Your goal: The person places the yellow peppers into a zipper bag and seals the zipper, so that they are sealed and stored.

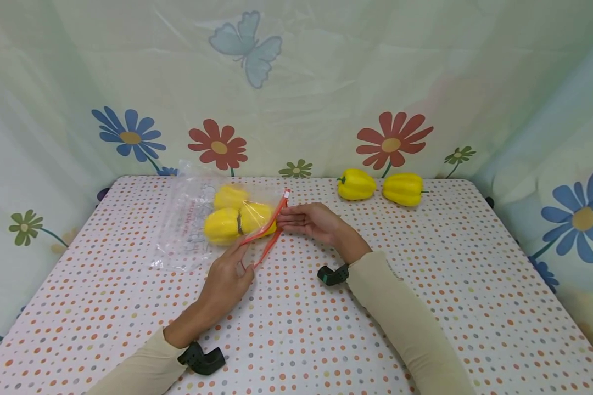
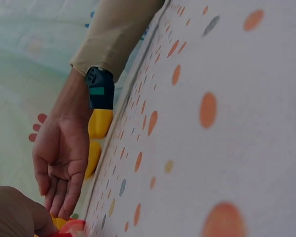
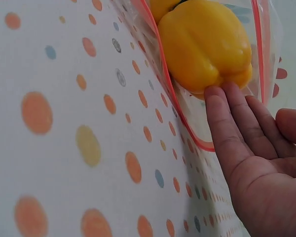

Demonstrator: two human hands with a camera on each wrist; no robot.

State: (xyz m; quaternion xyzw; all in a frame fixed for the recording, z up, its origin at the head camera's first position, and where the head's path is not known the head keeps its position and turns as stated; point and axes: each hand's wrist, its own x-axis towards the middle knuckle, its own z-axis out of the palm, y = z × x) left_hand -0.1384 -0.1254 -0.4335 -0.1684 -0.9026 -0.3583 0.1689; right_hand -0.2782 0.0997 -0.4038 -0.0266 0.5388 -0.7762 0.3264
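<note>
A clear zip bag (image 1: 180,225) with a red-edged mouth lies on the table, several yellow bell peppers (image 1: 221,226) inside it. My left hand (image 1: 224,282) pinches the near corner of the bag's mouth between thumb and fingers. At the opening, my right hand (image 1: 313,222) has its fingers extended, palm toward the bag. In the right wrist view its fingertips (image 3: 214,91) meet the bottom end of a yellow bell pepper (image 3: 204,47) just inside the red edge. The left wrist view shows the left hand (image 2: 15,212) only in part, low in the corner.
Two more yellow bell peppers, one (image 1: 357,184) beside the other (image 1: 403,189), sit at the back right of the dotted table (image 1: 296,329). A flowered curtain (image 1: 306,82) hangs behind the table's back edge and along both sides.
</note>
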